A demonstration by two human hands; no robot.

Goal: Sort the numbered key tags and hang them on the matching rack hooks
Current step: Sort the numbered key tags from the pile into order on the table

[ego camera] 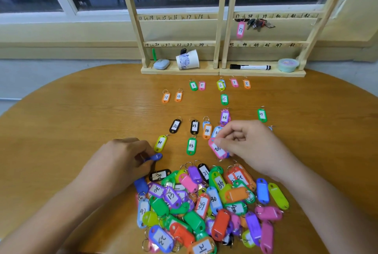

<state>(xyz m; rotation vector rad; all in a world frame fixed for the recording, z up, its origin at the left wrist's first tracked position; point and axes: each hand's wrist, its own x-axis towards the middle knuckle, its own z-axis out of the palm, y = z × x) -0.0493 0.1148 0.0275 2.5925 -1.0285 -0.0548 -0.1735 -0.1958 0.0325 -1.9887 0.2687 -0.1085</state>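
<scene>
A heap of coloured numbered key tags (206,202) lies at the table's near edge. Sorted tags lie in rows beyond it, among them black 32 (175,126), green 43 (191,146) and yellow 44 (160,143). My left hand (122,159) pinches a blue tag (153,157) just above the heap's left side. A pink tag (217,148) hangs from the fingertips of my right hand (249,143), right of the green 43. Two wooden racks (222,28) with numbered hooks stand at the table's far edge; a pink tag 37 (240,29) hangs on its hook.
On the rack bases sit a paper cup (187,59), a small blue case (161,64), a black marker (250,67) and a round tub (288,64). A bunch of keys (258,23) hangs by hook 38. Behind the racks is a window sill.
</scene>
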